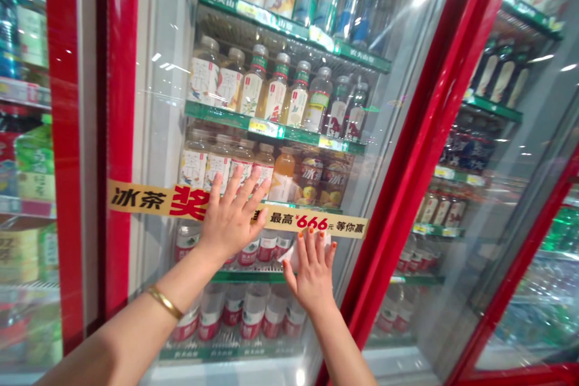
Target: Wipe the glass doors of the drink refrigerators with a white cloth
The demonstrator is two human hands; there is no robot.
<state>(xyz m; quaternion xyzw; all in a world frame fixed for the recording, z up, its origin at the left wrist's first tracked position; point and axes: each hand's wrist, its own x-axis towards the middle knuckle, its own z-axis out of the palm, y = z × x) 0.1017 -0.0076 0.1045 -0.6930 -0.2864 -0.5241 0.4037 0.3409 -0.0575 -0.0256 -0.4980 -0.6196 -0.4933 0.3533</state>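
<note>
My left hand (233, 217) lies flat with its fingers spread on the glass door of a drinks cooler (163, 90), over a yellow printed banner strip (312, 222). A gold bangle (165, 303) circles that wrist. Just below and to the right, my right hand (312, 271), with orange nails, rests on the glass with its fingers apart. A white piece of cloth or paper (289, 259) shows at its edge. I cannot tell whether that hand holds it. Rows of bottled tea (221, 160) stand behind the glass.
Green shelf rails (266, 128) carry bottled drinks on several levels behind the door. Red door frames (121, 102) stand on both sides, with more glass-fronted coolers (493, 108) to the right and another (27, 163) at the left.
</note>
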